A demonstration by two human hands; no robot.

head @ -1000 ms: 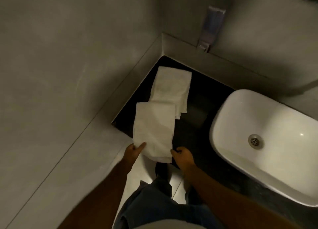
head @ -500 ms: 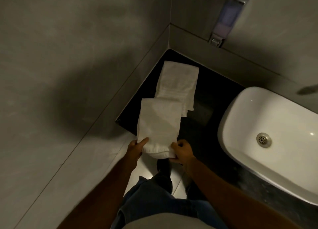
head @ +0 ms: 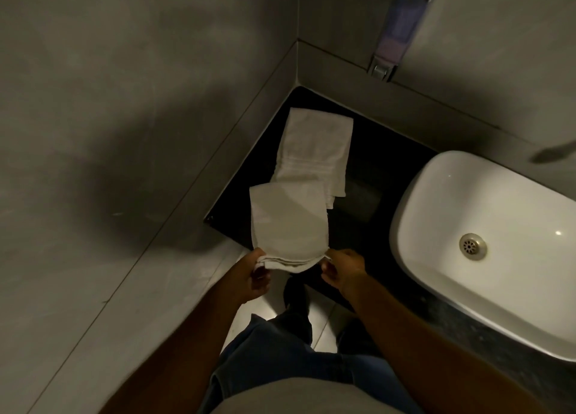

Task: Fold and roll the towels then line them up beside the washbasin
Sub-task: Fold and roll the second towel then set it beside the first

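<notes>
Both hands, left [head: 254, 275] and right [head: 341, 268], pinched the near corners of a folded towel [head: 288, 223]; another towel [head: 316, 152] lay at twelve o'clock, washbasin [head: 436, 195] at three, apparently untouched.

Change from the earlier pictures. The near end of the front towel [head: 288, 223] has been lifted off the front edge of the dark counter [head: 367, 152] and turned back into a thin layered fold. The left hand [head: 254, 275] has shifted from resting on top of the cloth to pinching the fold's left end; the right hand [head: 341, 268] now grips its right end (fingertips partly hidden).
</notes>
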